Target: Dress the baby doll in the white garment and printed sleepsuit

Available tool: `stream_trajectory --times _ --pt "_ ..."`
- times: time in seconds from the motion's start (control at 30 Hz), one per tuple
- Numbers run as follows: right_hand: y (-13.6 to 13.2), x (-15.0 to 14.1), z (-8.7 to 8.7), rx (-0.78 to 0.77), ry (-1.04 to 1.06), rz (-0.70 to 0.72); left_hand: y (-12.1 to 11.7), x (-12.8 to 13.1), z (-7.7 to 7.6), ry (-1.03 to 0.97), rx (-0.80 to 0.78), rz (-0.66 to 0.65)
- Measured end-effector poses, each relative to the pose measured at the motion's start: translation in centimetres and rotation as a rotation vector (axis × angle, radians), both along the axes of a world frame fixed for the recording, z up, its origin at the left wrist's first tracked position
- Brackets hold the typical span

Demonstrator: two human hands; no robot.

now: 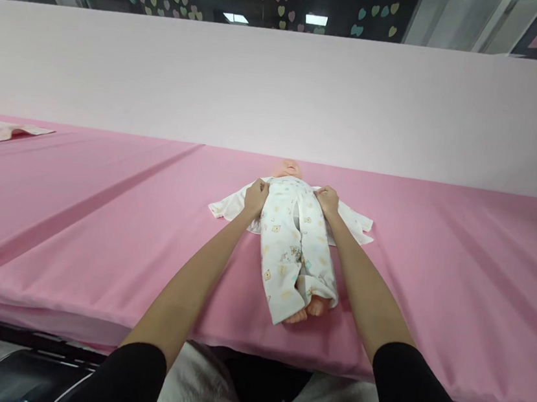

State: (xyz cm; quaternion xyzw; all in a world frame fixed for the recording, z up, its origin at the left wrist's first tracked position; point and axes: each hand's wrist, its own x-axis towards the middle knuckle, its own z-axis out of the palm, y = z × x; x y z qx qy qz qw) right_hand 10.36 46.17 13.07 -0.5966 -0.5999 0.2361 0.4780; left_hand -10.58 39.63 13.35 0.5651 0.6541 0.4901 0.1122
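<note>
On pink sheet (112, 234), doll (288, 169) lies between my left hand (256, 195) and right hand (328, 200), long axis running away from me, feet (317, 306) nearest. Both hands pinch patterned trousers (281, 228) near waist, fingers closed, 1 per side.

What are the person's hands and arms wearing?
The left hand and the right hand are bare: no gloves show, and no rings or watch that I can make out. Black sleeves cover the upper arms and stop around the elbows. They look plain, with no pattern, and the forearms are uncovered.
</note>
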Motion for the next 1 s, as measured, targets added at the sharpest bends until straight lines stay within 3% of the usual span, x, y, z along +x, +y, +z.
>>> stream_trajectory --times 0.23,0.43,0.6,0.67,0.77,0.87,1.0 --pt "-2.0 0.4 -0.5 0.012 -0.096 0.109 -2.3 -0.7 -1.5 -0.024 -0.090 -0.104" --pt "-5.2 0.9 -2.2 0.039 -0.100 0.279 -2.0 -1.9 -3.3 -0.090 -0.154 -0.204" --pt "-5.6 1.3 -2.1 0.040 -0.022 0.397 -2.0 -2.8 -3.4 -0.039 -0.208 -0.345" --pt "-5.5 1.3 -2.1 0.036 0.052 0.436 -2.3 -2.9 -3.2 -0.011 -0.227 -0.371" --pt "-5.8 1.4 -1.9 -0.041 0.327 0.488 -3.0 -2.8 -2.9 -0.011 -0.233 -0.405" --pt "-6.6 1.3 -1.3 -0.185 0.569 0.554 -3.8 -2.6 -2.6 -0.116 -0.203 -0.472" --pt "-7.3 1.1 -0.9 -0.361 0.664 0.651 -4.5 -2.1 -1.9 -0.290 -0.162 -0.439"
